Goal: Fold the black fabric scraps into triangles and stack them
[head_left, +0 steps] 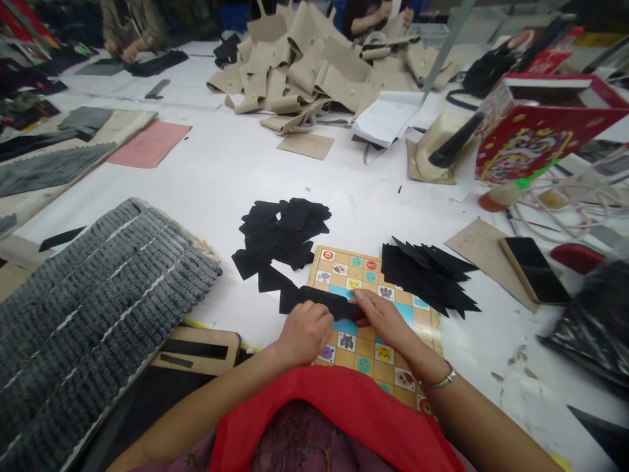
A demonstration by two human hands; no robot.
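A black strip of material (327, 301) lies across a patterned game board (427, 321) with animal pictures. My left hand (307, 331) is curled on the strip's near edge, with its fingers bent down. My right hand (378, 318) pinches the strip's right end between thumb and fingers. Left of the board's top sits a loose heap of black pieces (282, 229), a few of them trailing down to the strip. Right of the board is a fanned stack of pointed black pieces (422, 275).
Grey knitted fabric (98, 321) covers the left side. Beige pieces (314, 59) are piled at the back. A phone (533, 269), a red box (545, 137) and a black plastic bag (594, 321) are at right. A person's hands (128, 51) show far left.
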